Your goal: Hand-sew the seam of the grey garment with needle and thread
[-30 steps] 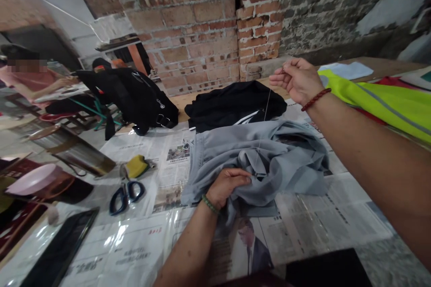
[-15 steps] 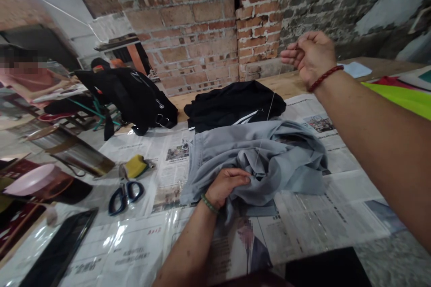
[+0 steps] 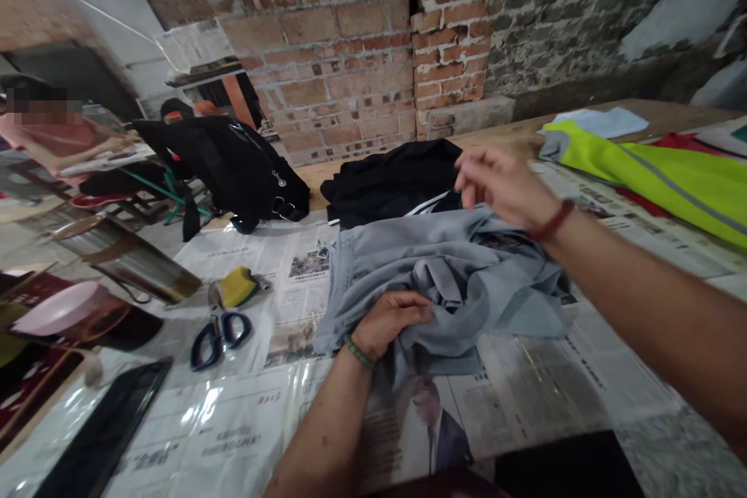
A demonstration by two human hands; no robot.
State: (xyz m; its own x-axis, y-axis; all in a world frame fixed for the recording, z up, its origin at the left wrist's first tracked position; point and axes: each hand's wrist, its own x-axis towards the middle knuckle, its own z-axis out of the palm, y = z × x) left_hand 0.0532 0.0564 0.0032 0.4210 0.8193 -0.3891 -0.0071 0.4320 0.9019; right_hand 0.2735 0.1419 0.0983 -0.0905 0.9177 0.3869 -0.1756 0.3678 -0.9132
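A crumpled grey garment point(image 3: 502, 303) lies in front of me on the newspaper-covered table. My left hand point(image 3: 394, 319), a green beaded bracelet at its wrist, pinches a fold near the garment's middle between thumb and fingers. Above the garment's far right part hovers my right hand point(image 3: 496, 179), wearing a dark red braided bracelet. Its fingers are curled in a pinch and blurred by motion; the thread that ran from them to the fold a moment ago is too fine to see now. Behind the grey garment is a black garment point(image 3: 391, 175) with white stripes.
Scissors point(image 3: 219, 331) with dark blue handles and a yellow sponge-like piece point(image 3: 238, 288) lie left. Beyond them are a metal flask point(image 3: 134, 261), a pink-lidded container point(image 3: 64, 311), a phone point(image 3: 105, 428) and a black bag point(image 3: 233, 171). A neon-yellow garment point(image 3: 659, 171) lies right. Another person point(image 3: 70, 140) sits far left.
My right hand has come down and slightly left, from high above the table toward the grey garment. The taut thread below it no longer shows. My left hand keeps its hold on the fold.
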